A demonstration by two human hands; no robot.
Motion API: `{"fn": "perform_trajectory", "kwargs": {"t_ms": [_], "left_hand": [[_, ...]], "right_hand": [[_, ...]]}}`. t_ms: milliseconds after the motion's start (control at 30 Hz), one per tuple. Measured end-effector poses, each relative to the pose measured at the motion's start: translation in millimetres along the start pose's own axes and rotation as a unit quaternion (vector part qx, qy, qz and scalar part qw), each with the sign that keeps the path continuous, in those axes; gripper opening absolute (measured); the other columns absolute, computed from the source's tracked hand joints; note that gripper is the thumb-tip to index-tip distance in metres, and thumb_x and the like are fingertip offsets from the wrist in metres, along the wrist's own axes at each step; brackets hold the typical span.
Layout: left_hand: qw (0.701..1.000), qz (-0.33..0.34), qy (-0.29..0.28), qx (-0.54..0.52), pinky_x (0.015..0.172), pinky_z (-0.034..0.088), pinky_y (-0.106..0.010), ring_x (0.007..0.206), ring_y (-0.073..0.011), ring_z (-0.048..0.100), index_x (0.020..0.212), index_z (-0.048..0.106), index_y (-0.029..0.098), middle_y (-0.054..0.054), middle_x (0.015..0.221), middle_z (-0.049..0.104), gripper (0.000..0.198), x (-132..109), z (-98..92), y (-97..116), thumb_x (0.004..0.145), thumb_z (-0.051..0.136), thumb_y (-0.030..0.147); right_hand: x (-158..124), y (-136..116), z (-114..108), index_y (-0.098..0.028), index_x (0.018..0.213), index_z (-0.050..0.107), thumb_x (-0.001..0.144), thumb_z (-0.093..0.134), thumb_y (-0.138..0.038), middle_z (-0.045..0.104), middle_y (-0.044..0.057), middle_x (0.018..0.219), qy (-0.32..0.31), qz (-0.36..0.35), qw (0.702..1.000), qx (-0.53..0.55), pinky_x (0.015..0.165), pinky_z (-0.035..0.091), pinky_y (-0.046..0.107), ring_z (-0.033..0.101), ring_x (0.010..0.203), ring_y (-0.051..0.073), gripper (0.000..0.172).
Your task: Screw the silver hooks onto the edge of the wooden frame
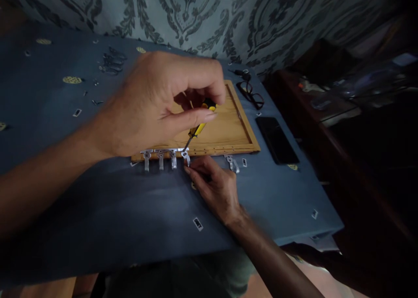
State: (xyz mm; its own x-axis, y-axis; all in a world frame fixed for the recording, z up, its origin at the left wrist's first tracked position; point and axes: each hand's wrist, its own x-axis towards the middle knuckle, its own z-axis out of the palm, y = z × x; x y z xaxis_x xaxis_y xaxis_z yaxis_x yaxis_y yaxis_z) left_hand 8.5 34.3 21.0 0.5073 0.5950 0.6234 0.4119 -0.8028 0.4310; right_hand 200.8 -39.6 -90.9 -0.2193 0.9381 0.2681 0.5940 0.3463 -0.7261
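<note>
My left hand (163, 102) is closed around the yellow and black handle of a screwdriver (197, 129). The screwdriver leans, its tip down at a small metal hook (186, 157) on the near edge of a wooden frame (241, 115). From the right, my right hand (215, 185) pinches the lower end of that same hook between thumb and fingers. To its left, several like hooks (161, 160) sit in a row along the frame's edge. One loose metal hook (232, 163) lies on the cloth just right of my right hand.
A blue cloth (146, 228) covers the table. To the right of the frame lie a black phone (277, 140), glasses (250, 94) and keys (241, 74). More metal hooks (112, 61) and small screws (97, 102) lie at the back left. A patterned curtain (186, 11) hangs behind.
</note>
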Motion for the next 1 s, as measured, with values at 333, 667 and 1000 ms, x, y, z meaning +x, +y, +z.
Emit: {"fn": "perform_trajectory", "kwargs": {"t_ms": [333,667,1000], "left_hand": [[1.000,0.002,0.021,0.021,0.063,0.049,-0.026,0.071,-0.0103,0.067,0.081,0.070,0.020,0.004,0.076,0.072,0.005,0.2,2.7,1.3,0.085,0.071,0.023],[1.000,0.024,0.000,0.013,0.065,0.049,-0.017,0.066,-0.0058,0.063,0.082,0.070,0.019,0.006,0.075,0.073,0.004,3.1,-1.0,0.2,0.086,0.071,0.020],[0.998,0.040,-0.001,0.038,0.068,0.052,-0.027,0.078,-0.0113,0.066,0.087,0.069,0.025,0.002,0.086,0.072,0.002,-0.3,1.0,-2.8,0.089,0.067,0.025]], "right_hand": [[0.7,0.1,0.8,-0.024,0.083,0.064,0.092,0.064,-0.027,0.073,-0.003,0.072,0.001,-0.005,1.000,0.001,0.059,0.051,0.020,0.069,0.061,0.012,0.009],[-0.9,0.4,0.4,-0.024,0.083,0.064,0.092,0.064,-0.028,0.074,-0.003,0.073,0.004,-0.006,1.000,-0.003,0.059,0.052,0.021,0.069,0.061,0.013,0.010],[0.8,-0.5,1.1,-0.024,0.083,0.064,0.091,0.064,-0.028,0.074,-0.003,0.074,0.001,0.004,1.000,0.007,0.060,0.053,0.021,0.070,0.063,0.013,0.009]]}}
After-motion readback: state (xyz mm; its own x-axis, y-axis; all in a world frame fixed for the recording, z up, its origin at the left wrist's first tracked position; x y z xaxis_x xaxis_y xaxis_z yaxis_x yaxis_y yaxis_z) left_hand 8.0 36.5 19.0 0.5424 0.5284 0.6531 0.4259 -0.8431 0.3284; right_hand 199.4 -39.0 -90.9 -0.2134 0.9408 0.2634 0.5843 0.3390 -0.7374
